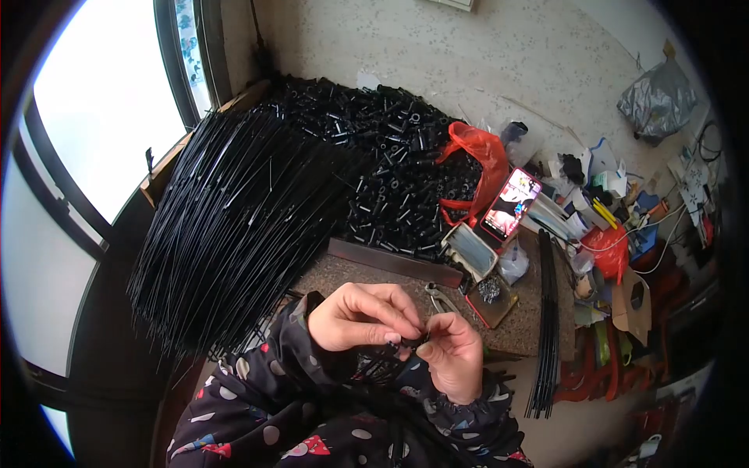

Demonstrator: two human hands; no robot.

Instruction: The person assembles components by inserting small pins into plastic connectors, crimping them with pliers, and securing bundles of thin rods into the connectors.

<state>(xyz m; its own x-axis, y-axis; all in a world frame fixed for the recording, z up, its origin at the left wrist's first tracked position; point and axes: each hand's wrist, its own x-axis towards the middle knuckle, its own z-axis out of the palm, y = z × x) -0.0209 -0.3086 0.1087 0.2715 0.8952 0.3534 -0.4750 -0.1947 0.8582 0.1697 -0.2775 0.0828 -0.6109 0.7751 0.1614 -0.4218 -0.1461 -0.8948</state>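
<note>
From afar, I saw the left hand [363,318] and right hand [452,355] both pinching a small black piece [413,341] at lower centre, seemingly mid-work; whether the heaped black tubes [394,195], upper centre, were done or left, I couldn't tell

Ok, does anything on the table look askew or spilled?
The right bundle juts past the front edge of the table, so it might get knocked. The black parts lie in a loose heap; I can't tell if any spilled.
</note>
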